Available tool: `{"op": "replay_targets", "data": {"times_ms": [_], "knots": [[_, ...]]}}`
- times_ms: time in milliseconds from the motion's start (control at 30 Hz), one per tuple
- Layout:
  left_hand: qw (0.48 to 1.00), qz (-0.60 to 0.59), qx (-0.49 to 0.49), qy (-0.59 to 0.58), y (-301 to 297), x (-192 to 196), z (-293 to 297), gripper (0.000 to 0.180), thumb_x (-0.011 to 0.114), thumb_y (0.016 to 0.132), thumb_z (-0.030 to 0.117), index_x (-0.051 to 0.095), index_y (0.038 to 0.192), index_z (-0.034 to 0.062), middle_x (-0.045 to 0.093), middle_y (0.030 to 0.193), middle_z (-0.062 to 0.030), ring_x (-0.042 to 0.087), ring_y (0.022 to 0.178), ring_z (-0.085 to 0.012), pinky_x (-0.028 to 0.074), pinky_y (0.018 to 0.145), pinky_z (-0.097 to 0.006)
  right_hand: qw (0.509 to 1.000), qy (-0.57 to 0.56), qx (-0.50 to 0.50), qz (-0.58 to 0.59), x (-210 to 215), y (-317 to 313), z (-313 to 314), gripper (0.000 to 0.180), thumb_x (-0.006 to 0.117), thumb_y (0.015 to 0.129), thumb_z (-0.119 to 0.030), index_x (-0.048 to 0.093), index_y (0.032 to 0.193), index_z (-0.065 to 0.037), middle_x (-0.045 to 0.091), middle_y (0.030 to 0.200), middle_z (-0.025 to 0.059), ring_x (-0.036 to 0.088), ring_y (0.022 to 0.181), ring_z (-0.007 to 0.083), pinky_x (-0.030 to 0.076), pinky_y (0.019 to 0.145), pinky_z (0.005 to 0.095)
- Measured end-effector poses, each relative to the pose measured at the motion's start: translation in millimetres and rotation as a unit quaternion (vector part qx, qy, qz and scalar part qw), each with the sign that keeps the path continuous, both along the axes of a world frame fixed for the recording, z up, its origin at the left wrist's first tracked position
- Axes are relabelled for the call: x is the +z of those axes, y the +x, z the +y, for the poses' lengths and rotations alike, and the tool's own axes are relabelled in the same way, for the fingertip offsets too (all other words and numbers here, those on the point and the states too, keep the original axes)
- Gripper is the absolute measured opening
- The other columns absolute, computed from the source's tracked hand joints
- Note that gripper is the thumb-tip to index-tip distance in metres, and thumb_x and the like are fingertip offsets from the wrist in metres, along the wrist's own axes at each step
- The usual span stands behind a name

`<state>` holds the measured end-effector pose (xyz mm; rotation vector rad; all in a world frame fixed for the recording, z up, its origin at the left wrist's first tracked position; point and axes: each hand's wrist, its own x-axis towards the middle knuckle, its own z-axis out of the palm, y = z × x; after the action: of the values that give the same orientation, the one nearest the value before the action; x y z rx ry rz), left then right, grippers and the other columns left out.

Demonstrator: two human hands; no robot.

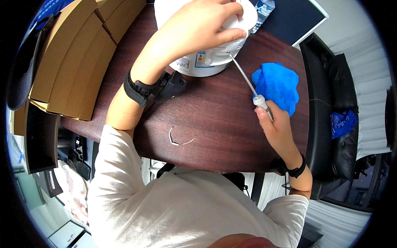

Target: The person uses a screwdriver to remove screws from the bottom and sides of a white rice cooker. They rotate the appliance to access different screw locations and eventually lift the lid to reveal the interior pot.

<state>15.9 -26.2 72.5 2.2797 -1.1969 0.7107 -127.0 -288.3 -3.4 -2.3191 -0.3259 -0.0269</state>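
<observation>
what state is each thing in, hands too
left hand: on white appliance, fingers bent
right hand: closed around screwdriver handle
screwdriver: slanted, tip at white appliance
white appliance: on table, left hand on it
blue cloth: bunched on table
small wired part: lying loose, leads bent
cardboard boxes: side by side

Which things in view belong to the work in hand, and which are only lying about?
Apparently in use:
- white appliance, left hand on it
- screwdriver, in right hand

Apparently lying about:
- blue cloth
- cardboard boxes
- plastic bottle

Cannot tell: small wired piece
</observation>
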Motion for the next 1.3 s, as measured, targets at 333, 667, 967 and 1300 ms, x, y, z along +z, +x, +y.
{"op": "replay_targets", "data": {"times_ms": [333,667,967,1300], "knots": [[1.0,0.001,0.001,0.0,0,2,-1,0.033,0.065,0.089,0.028,0.059,0.102,-0.0017,0.056,0.105,-0.0201,0.05,0.117,-0.0442,0.046,0.096,-0.048,0.661,0.566,0.086,0.485,-31,-16,23,0.047,0.032,0.107,-0.045,0.053,0.105,-0.003,0.048,0.063,0.0023,0.03,0.039,0.0061,0.022,0.037,0.0237],[1.0,0.02,-0.016,-0.011,-2,4,1,0.033,0.065,0.089,0.028,0.059,0.102,-0.0017,0.055,0.105,-0.0187,0.05,0.117,-0.0429,0.045,0.098,-0.047,0.996,0.058,-0.012,0.067,2,-13,-3,0.023,0.06,0.098,-0.025,0.061,0.096,-0.001,0.057,0.063,0.0074,0.052,0.048,0.0154,0.039,0.047,0.0286],[0.999,0.04,-0.013,-0.011,-4,6,0,0.033,0.065,0.089,0.029,0.059,0.102,-0.0013,0.056,0.106,-0.0181,0.049,0.12,-0.0426,0.045,0.095,-0.047,0.978,-0.122,-0.034,-0.167,17,-5,-1,0.023,0.071,0.09,-0.02,0.064,0.098,0.0,0.067,0.075,0.0156,0.067,0.063,0.0293,0.05,0.056,0.0353],[0.999,0.033,-0.003,-0.003,-2,4,-2,0.034,0.064,0.09,0.03,0.058,0.103,-0.0011,0.055,0.108,-0.0181,0.047,0.122,-0.0425,0.044,0.097,-0.047,0.907,-0.269,-0.034,-0.321,53,3,-5,0.034,0.083,0.073,-0.015,0.067,0.101,-0.003,0.062,0.079,0.0105,0.066,0.062,0.0255,0.051,0.054,0.0321]]}}
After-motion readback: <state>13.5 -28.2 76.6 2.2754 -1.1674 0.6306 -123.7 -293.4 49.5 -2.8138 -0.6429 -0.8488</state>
